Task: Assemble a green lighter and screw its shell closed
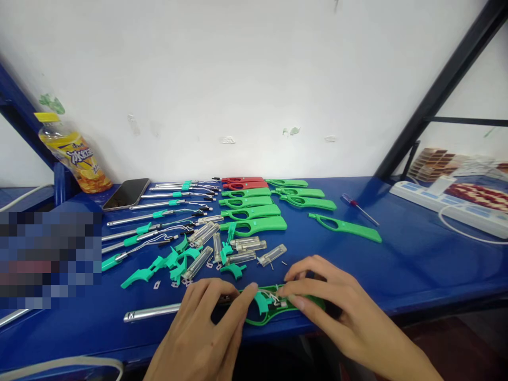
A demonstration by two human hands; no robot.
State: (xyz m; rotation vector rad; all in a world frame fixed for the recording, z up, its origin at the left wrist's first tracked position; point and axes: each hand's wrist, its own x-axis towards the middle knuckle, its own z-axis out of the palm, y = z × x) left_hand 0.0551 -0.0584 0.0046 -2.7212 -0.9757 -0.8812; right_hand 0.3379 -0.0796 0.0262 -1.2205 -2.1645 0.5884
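A half-open gas lighter lies at the table's front edge: a green shell (254,320) with a long metal tube (153,313) pointing left. My left hand (204,328) grips it where tube and shell meet, hiding that joint. Inside the shell sit a teal trigger (262,303) and thin white wires (273,298). My right hand (337,304) has thumb and fingertips closed together at the wires, with its fingers over the shell's right end. Just beyond are clear fuel tanks (273,255), loose teal triggers (145,276) and small metal plates (157,284).
Several metal tubes with wires (137,217) lie at left. Green shells (349,228) and red shells (246,185) stand in rows behind. A screwdriver (361,209), power strip (452,209), phone (127,193) and drink bottle (75,153) are further out. A white cable (67,362) crosses the front left.
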